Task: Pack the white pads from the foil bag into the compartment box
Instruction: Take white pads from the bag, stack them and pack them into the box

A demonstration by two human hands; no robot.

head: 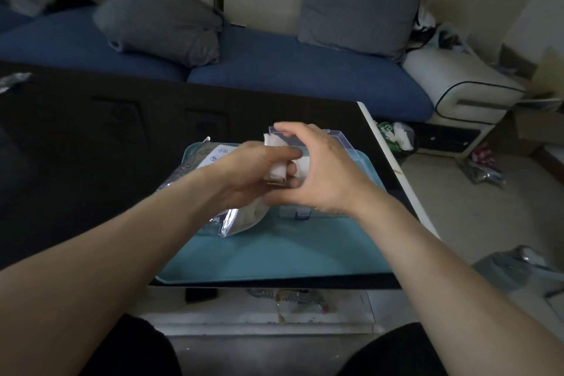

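White pads (278,172) gripped, left hand (244,174) curled

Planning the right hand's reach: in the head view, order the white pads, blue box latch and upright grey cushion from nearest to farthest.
1. White pads, pinched at the right hand.
2. Blue box latch, just below the wrist.
3. Upright grey cushion, far back on the sofa.

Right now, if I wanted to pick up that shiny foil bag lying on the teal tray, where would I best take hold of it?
Probably at the silver foil bag's near corner, coming from the front. That end sticks out flat onto the teal plastic tray, clear of the left hand and right hand above, so a pinch fits there.
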